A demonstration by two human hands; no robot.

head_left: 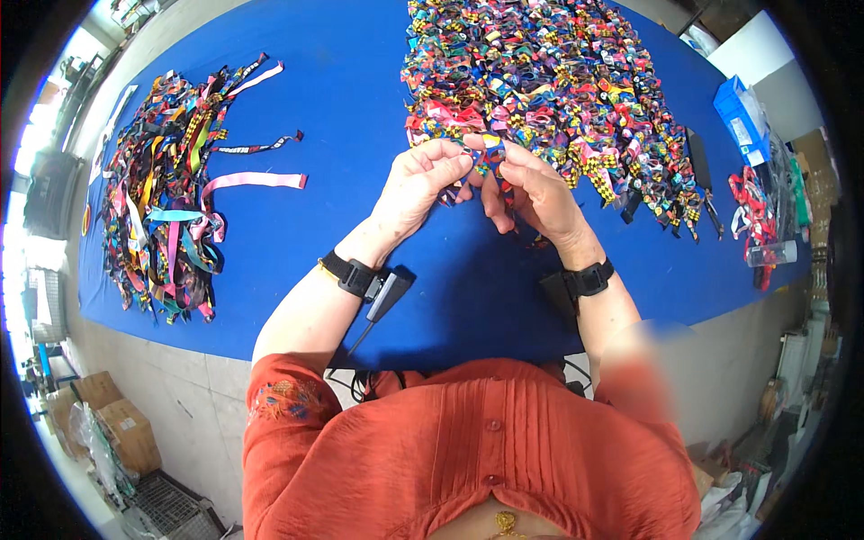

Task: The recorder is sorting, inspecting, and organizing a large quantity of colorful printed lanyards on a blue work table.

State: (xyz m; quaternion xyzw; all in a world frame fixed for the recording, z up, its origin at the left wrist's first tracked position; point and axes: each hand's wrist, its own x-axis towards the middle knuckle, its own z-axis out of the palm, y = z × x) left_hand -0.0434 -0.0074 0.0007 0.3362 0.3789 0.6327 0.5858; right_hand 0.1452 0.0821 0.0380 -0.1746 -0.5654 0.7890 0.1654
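Between my two hands is a patterned fabric strip (pixel 487 155), multicoloured with a patch of yellow. My left hand (pixel 427 175) pinches one part of it with thumb and forefinger. Closed on the strip from the other side is my right hand (pixel 537 187), its fingers curled underneath. Dark and red parts of the fabric hang below the fingers, partly hidden. Just beyond my hands lies a wide mat of knotted, looped fabric strips (pixel 540 81) in many colours. Whether the held strip joins this mat, I cannot tell.
A heap of loose fabric strips (pixel 166 198) lies at the left of the blue table (pixel 333 99); a pink strip (pixel 256 181) sticks out of it. On the right are a blue box (pixel 742 119), red-and-white fabric pieces (pixel 754 211) and a clear cylinder (pixel 771 253). Cardboard boxes (pixel 126 432) stand lower left.
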